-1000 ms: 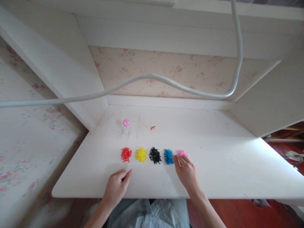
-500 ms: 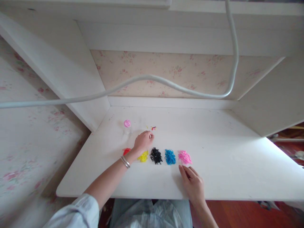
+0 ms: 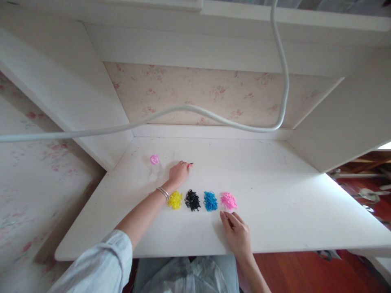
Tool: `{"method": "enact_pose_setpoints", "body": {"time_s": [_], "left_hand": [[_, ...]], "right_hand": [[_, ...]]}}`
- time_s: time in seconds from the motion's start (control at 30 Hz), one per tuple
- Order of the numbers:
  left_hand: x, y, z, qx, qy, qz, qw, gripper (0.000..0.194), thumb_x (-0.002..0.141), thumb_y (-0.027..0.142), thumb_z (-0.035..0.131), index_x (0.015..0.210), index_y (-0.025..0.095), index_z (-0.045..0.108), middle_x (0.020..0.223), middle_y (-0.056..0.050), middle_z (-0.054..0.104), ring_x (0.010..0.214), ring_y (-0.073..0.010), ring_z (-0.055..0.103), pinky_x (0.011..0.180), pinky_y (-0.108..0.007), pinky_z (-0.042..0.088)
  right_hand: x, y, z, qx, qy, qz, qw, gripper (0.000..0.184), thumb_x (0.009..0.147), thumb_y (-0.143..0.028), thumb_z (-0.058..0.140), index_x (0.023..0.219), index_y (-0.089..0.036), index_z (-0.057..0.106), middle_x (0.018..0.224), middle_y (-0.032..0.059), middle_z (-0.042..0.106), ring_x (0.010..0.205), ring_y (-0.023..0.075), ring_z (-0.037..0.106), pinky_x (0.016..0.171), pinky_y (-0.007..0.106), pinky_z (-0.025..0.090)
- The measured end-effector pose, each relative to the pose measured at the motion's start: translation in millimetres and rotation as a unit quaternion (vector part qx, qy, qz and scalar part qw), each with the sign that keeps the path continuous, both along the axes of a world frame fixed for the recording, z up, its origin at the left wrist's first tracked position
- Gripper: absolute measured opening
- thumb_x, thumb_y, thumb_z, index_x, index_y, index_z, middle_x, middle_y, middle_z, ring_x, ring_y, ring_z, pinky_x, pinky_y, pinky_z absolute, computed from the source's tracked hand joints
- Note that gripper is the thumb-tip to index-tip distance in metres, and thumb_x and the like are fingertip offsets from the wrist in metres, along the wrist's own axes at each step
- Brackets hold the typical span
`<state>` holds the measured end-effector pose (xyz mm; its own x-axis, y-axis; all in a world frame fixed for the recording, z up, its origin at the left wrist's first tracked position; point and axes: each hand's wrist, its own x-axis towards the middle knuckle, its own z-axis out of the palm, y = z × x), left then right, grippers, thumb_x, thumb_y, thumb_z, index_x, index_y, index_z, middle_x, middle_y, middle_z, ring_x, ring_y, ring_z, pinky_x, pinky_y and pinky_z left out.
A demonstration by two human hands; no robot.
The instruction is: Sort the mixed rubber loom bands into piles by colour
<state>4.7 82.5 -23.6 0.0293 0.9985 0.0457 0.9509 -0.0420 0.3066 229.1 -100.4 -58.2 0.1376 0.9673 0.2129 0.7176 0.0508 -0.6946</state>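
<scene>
My left hand (image 3: 179, 173), with a silver bracelet at the wrist, reaches far over the desk. Its fingers are pinched together at a tiny cluster of coloured bits (image 3: 190, 165); what lies between the fingertips is hidden. My right hand (image 3: 237, 234) rests closed near the front, thumb against curled fingers, just below the pile of pink rubber bands (image 3: 229, 200). To the left along the same row lie piles of blue bands (image 3: 210, 201), black bands (image 3: 192, 200) and yellow bands (image 3: 175, 200). The left forearm passes beside the yellow pile.
A small clear container with a pink top (image 3: 154, 159) stands left of my left hand. A white cable (image 3: 189, 108) hangs across the view above the white desk (image 3: 275, 195). Side panels (image 3: 345, 110) and a back ledge bound the desk.
My left hand has moved forward to the small coloured cluster. My left forearm now covers the red pile seen before. The view has shifted slightly; my right hand stays by the pink pile.
</scene>
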Motion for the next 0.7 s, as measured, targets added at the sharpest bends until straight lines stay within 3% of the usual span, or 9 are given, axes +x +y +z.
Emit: {"method": "enact_pose_setpoints", "body": {"time_s": [0.4,0.7], "left_hand": [[1,9,-6.4,0.024,-0.019,-0.001,1.0,0.035,0.092,0.037,0.037,0.094,0.019,0.068,0.098,-0.008,0.064,0.088,-0.0179,0.061,0.075,-0.028,0.044],[-12,-6,0.5,0.073,-0.059,0.018,0.995,0.03,0.092,0.032,0.035,0.094,0.02,0.063,0.1,-0.006,0.063,0.089,-0.0165,0.06,0.078,-0.027,0.043]], "right_hand": [[-1,-1,1.8,-0.001,-0.015,-0.001,1.0,0.041,0.091,-0.047,0.041,0.08,-0.02,0.069,0.063,0.0007,0.054,0.055,0.0107,0.051,0.056,0.02,0.036],[0,-2,-0.9,0.002,-0.011,0.005,1.0,0.038,0.091,-0.047,0.043,0.08,-0.02,0.068,0.064,-0.0005,0.053,0.055,0.0095,0.05,0.056,0.021,0.035]]}}
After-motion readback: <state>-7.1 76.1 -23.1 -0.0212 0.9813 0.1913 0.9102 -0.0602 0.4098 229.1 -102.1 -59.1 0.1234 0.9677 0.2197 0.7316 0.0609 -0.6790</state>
